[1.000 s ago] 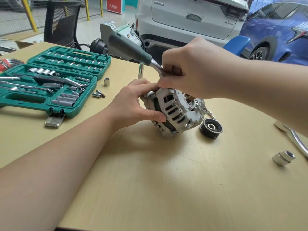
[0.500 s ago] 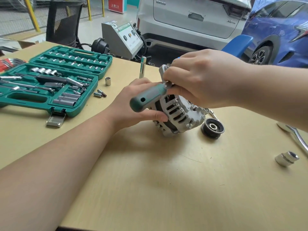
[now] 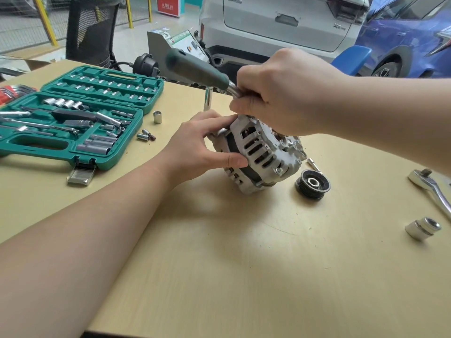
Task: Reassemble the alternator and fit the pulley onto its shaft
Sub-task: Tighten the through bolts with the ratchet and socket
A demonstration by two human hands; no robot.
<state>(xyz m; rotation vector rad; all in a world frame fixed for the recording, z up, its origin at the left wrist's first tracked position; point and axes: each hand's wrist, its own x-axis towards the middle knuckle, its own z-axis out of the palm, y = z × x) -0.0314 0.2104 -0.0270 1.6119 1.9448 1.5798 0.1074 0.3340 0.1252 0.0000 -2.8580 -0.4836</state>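
The silver alternator (image 3: 262, 152) lies tilted on the tan table (image 3: 244, 264). My left hand (image 3: 202, 147) grips its left side, thumb along the slotted housing. My right hand (image 3: 283, 93) sits on top of the alternator and grips the head end of a ratchet wrench (image 3: 197, 69), whose dark green handle points up and to the left, blurred. The ratchet's head and whatever it sits on are hidden under my right hand. The black ribbed pulley (image 3: 312, 184) lies flat on the table just right of the alternator, off the shaft.
An open green socket case (image 3: 73, 123) fills the left of the table, with loose sockets (image 3: 146, 136) beside it. A second chrome ratchet (image 3: 432, 191) and a large socket (image 3: 423, 228) lie at the right edge. An upright extension bar (image 3: 207, 101) stands behind my left hand. Cars are parked beyond.
The ratchet handle swung from pointing up-left, down toward me across my left hand, and back up-left. My left hand and the alternator stayed in place.
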